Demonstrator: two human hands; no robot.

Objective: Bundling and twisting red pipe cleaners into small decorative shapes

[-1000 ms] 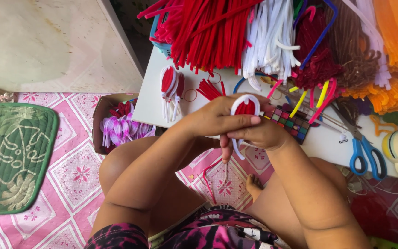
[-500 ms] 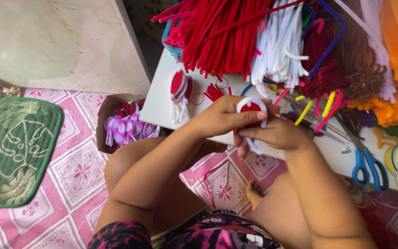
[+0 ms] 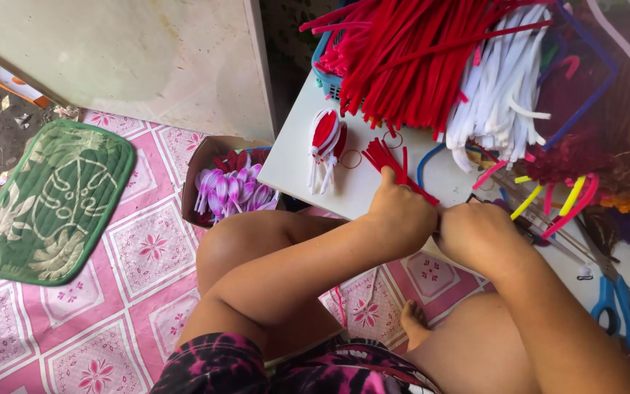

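Observation:
My left hand (image 3: pixel 402 215) and my right hand (image 3: pixel 479 237) are pressed together at the near edge of a low white table (image 3: pixel 293 160), fingers curled inward. The red and white pipe-cleaner piece they grip is hidden between them. A small heap of short red pipe-cleaner bits (image 3: pixel 391 162) lies just beyond my left hand. Further left on the table sits a stack of finished red and white looped pieces (image 3: pixel 326 142).
Bundles of red pipe cleaners (image 3: pixel 417 58) and white pipe cleaners (image 3: pixel 497 95) fill the table's far side, with mixed colours at the right. Blue scissors (image 3: pixel 625 310) lie at the right. A cardboard box (image 3: pixel 209 146) of purple pieces and a green mat (image 3: pixel 56 201) are on the pink floor cover.
Both hands have closed over the red and white loop, which showed between the fingers before. The view has shifted left and closer.

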